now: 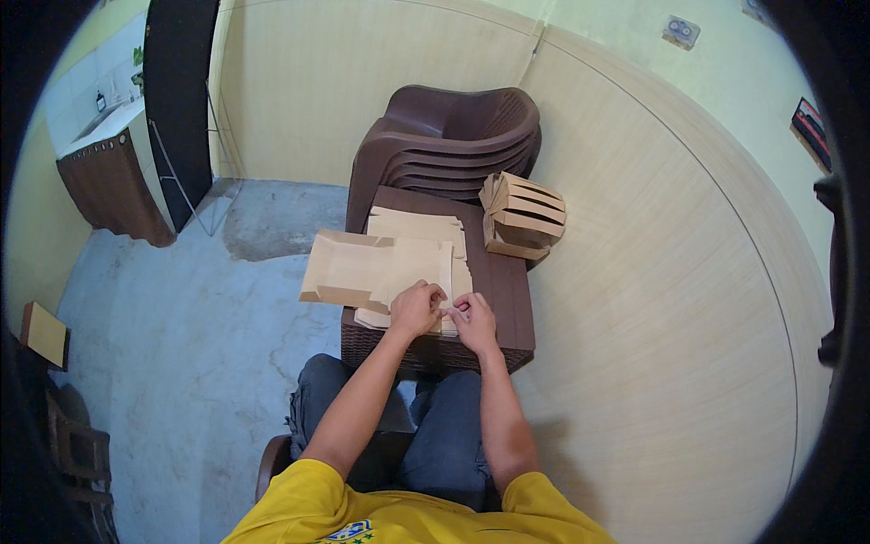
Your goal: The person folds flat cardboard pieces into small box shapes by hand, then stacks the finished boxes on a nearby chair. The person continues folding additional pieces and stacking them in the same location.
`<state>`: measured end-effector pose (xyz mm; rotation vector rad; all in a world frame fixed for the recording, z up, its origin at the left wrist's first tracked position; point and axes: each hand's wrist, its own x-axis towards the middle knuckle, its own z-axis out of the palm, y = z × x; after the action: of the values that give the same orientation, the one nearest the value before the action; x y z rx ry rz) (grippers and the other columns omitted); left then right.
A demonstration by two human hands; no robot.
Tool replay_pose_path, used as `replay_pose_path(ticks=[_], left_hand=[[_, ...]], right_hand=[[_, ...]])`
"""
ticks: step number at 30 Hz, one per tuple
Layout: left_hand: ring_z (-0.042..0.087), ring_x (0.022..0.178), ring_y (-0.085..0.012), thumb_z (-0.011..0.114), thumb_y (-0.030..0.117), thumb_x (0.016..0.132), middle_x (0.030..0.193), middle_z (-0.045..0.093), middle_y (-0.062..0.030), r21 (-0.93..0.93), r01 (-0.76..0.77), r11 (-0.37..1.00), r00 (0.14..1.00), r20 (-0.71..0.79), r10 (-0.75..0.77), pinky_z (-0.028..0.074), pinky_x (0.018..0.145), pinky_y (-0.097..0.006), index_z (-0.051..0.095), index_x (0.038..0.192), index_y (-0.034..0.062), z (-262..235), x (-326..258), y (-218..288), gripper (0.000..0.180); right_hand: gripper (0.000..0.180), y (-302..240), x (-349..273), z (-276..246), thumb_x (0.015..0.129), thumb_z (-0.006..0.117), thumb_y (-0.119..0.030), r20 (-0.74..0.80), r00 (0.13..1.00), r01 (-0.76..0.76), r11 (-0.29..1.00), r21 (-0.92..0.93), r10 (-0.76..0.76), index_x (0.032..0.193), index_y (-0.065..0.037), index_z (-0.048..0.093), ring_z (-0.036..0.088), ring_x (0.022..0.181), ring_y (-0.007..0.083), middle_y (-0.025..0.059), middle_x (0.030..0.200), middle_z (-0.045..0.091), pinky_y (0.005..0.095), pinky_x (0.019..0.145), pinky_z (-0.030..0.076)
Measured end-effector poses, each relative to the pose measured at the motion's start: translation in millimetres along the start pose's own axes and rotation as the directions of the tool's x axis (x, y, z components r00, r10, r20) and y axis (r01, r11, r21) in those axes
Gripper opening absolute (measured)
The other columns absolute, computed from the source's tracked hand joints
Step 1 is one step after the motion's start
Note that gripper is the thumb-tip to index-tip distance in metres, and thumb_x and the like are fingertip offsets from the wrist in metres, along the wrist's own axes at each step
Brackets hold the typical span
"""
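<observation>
While both hands met at the near edge of the flat tan kraft-paper sheet (376, 269) on the small dark brown wicker table (507, 299), left hand (415, 308) was curled, pressing the paper; right hand (473, 319) pinched its edge at 3 o'clock. Stack of cut paper (417, 225) lay at 12, folded paper bags (524, 216) at 1, before stacked brown plastic chairs (453, 136). Best kept edges aligned, crease pressed firmly
</observation>
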<state>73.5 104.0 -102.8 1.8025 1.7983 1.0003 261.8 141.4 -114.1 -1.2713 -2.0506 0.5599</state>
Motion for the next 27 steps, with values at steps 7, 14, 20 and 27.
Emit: replay_pose_path(ticks=[7,14,20,27], left_hand=[[0.077,0.1,-0.0283,0.088,0.027,0.081,0.106,0.075,-0.0088,0.033,0.041,0.999,0.997,0.065,-0.043,0.061,0.088,-0.045,0.088,0.095,0.0287,0,8,-2,0.015],[0.074,0.107,-0.0297,0.087,0.029,0.083,0.122,0.071,-0.0078,0.046,0.032,0.998,0.992,0.12,-0.037,0.06,0.093,-0.046,0.083,0.114,0.0271,-1,7,-6,0.031],[0.066,0.126,-0.0347,0.08,0.029,0.093,0.15,0.059,-0.0063,0.158,0.005,0.987,0.992,-0.129,0.016,0.057,0.103,-0.05,0.061,0.151,0.0242,18,-1,9,0.061],[0.065,0.126,-0.0344,0.073,0.023,0.096,0.159,0.059,0.0001,0.25,-0.131,0.959,0.963,0.26,0.063,0.048,0.116,-0.052,0.073,0.138,0.0229,-11,-4,1,0.042]], right_hand=[[0.033,4,-11,4,0.087,0.087,-0.013,-0.025,0.999,0.022,0.998,0.054,-0.02,0.113,-0.007,0.067,0.062,0.099,0.026,0.0092,0.106,0.063,0.0388,0.09,0.052],[0.031,19,-4,3,0.089,0.073,0.007,0.115,0.983,-0.168,0.948,0.271,0.141,0.113,-0.007,0.06,0.055,0.094,0.0169,0.0033,0.103,0.062,0.0331,0.088,0.049],[0.034,33,-4,-4,0.086,0.057,0.014,0.116,0.954,-0.268,0.614,0.742,0.276,0.112,-0.006,0.061,0.054,0.089,0.01,0.002,0.106,0.064,0.0237,0.082,0.045],[0.037,45,-22,-3,0.091,0.061,0.012,-0.031,0.888,-0.13,0.314,0.94,0.459,0.126,-0.001,0.061,0.063,0.112,0.0182,0.0114,0.124,0.067,0.0295,0.096,0.053]])
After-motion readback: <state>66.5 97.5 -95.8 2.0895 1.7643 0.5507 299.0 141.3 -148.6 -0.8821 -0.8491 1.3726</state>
